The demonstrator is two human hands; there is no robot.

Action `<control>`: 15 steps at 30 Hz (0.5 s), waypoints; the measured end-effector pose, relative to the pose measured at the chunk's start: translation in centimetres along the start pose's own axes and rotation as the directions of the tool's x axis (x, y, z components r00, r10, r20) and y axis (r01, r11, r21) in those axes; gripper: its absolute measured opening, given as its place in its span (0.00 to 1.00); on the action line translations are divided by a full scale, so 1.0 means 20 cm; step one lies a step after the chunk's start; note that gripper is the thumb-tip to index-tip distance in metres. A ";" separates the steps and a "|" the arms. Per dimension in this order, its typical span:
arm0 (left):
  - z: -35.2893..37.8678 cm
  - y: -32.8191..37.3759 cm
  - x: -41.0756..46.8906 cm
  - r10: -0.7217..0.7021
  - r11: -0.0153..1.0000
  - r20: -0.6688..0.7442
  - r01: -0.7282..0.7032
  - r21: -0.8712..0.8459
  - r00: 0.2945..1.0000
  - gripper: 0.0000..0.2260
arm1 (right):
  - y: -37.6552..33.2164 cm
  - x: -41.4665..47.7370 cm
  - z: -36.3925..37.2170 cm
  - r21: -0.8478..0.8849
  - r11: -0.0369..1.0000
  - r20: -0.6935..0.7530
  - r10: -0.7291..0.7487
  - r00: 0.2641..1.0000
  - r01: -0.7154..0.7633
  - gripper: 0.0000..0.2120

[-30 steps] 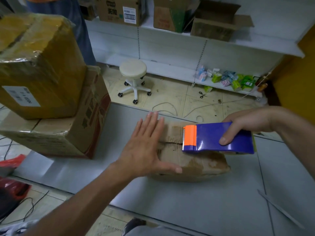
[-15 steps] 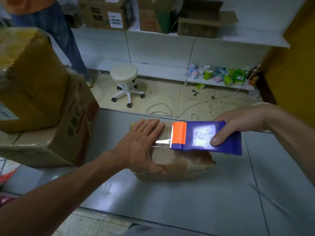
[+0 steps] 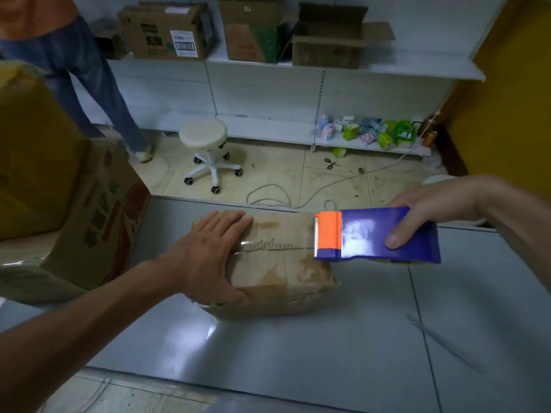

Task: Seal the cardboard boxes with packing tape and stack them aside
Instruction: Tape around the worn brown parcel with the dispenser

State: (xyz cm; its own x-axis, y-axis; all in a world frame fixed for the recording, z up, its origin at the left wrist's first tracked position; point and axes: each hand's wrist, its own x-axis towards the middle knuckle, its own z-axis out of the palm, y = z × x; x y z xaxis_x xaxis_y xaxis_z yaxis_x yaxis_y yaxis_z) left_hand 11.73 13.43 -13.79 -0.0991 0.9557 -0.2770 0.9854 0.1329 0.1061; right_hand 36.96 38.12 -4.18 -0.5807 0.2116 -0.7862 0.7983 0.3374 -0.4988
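**Top seam taping: box lies between the hands**

The cardboard box (image 3: 280, 263) rests on the grey table (image 3: 298, 353), directly in front of the person. Its long axis runs left to right, and the top seam (image 3: 283, 248) follows that axis.

The left hand (image 3: 208, 254) lies flat on the left end of the box, fingers straight and close together, thumb wrapped down the near face. The right hand (image 3: 432, 213) is curled round the blue tape dispenser (image 3: 378, 234), thumb on its upper face. The dispenser sits over the right end of the box, its orange toothed edge facing left along the seam.

A glint of clear tape (image 3: 245, 243) shows beside the left fingertips; how far it runs along the seam cannot be told.

Judgement: the seam is in line with the dispenser, so the next pull runs along the box's length. The stacked boxes (image 3: 89, 219) stand left of the box, nearer the left hand.
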 end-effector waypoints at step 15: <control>0.00 0.34 0.27 -0.007 1.000 -0.146 0.005 -0.014 0.989 0.64 | 0.20 0.10 -0.15 -0.045 0.998 0.006 -0.034 0.999 0.034 0.24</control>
State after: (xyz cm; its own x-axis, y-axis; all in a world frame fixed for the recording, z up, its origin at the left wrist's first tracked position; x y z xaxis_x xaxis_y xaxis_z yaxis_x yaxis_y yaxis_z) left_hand 17.95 19.39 -14.62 -0.1255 0.9828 -0.1358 0.9828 0.1418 0.1180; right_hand 38.59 42.69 -6.69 -0.6063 0.1943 -0.7711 0.7702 0.3849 -0.5086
